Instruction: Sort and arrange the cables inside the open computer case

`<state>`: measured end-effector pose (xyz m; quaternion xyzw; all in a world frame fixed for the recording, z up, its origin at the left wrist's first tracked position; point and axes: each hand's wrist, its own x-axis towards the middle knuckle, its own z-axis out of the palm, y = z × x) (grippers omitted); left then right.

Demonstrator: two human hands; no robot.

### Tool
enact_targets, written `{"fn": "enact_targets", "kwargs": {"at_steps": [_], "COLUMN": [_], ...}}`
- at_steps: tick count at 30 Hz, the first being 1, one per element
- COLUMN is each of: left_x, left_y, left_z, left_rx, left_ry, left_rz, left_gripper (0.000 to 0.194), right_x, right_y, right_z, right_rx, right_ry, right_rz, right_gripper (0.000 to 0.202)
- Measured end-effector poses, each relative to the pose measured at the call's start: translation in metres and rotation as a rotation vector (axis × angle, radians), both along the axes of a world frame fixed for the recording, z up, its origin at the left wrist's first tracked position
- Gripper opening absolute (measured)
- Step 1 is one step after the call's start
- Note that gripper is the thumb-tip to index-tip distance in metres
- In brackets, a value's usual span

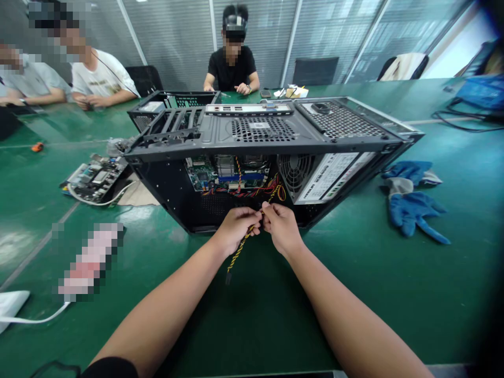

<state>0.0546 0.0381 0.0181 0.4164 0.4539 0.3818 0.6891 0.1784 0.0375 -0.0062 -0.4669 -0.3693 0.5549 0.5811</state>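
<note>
Pinching cable (237, 256), fingers (269, 211) close together

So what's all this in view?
Cable: one, yellow and black, in both hands
Cases: two, black and grey, on table
Board: one, bluish, in nearer case
Power unit: one, grey and white, in nearer case
Loose board: one, mixed, left of cases
Gloves: apparently two, blue, right
Pixelated item: one, pinkish, left
Small item: one, orange, far left
Blue item: one, blue, far right
Chairs: three, dark, far side
People: three, black or pale tops, far side
Table: one, green, under cases
Left hand: one, bare, on cable
Right hand: one, bare, on cable
</note>
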Motion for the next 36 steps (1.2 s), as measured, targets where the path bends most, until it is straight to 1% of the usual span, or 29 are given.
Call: {"fn": "enact_targets", "kwargs": {"at_steps": [5, 10, 13, 16, 18, 22, 25, 28, 31, 36], "left_x": [-0.002, -0.005, -0.006, -0.006, -0.004, -0.002, -0.003, -0.004, -0.003, -0.003], "left_y": [0.0, 0.002, 0.003, 0.003, 0.002, 0.002, 0.003, 0.004, 0.004, 0.001], "left_z": [-0.003, -0.009, -0.012, -0.012, -0.01, -0.005, -0.005, -0.005, -0.004, -0.001], "left_rx": [0.21, 0.318, 0.351, 0.335, 0.287, 0.089, -0.055, -0.126, -0.083, 0.154], "left_ry": [0.15, 0.259, 0.312, 0.314, 0.259, 0.069, -0.081, -0.168, -0.138, 0.049], "left_rz": [-0.015, -0.034, -0.038, -0.038, -0.034, -0.031, -0.046, -0.063, -0.067, -0.046], "left_gripper": [0.009, 0.016, 0.019, 0.018, 0.017, 0.014, 0.011, 0.01, 0.011, 0.015], "right_x": [0.0, 0.001, 0.003, 0.003, 0.003, 0.003, 0.002, 0.002, 0.002, 0.003], "right_y": [0.0, 0.001, 0.002, 0.002, 0.002, 0.001, 0.0, 0.0, 0.001, 0.002], "right_z": [0.001, -0.001, -0.004, -0.004, -0.003, 0.0, 0.002, 0.003, 0.002, -0.001], "right_rx": [-0.017, -0.046, -0.05, -0.036, -0.025, -0.014, -0.024, -0.038, -0.035, -0.007], "right_ry": [0.029, 0.012, -0.011, -0.013, -0.009, -0.016, -0.014, 0.0, 0.014, 0.047], "right_rz": [-0.037, -0.064, -0.064, -0.031, -0.007, 0.011, 0.017, 0.022, 0.006, -0.031], "right_gripper": [0.042, 0.04, 0.04, 0.04, 0.04, 0.043, 0.044, 0.043, 0.042, 0.041]}}
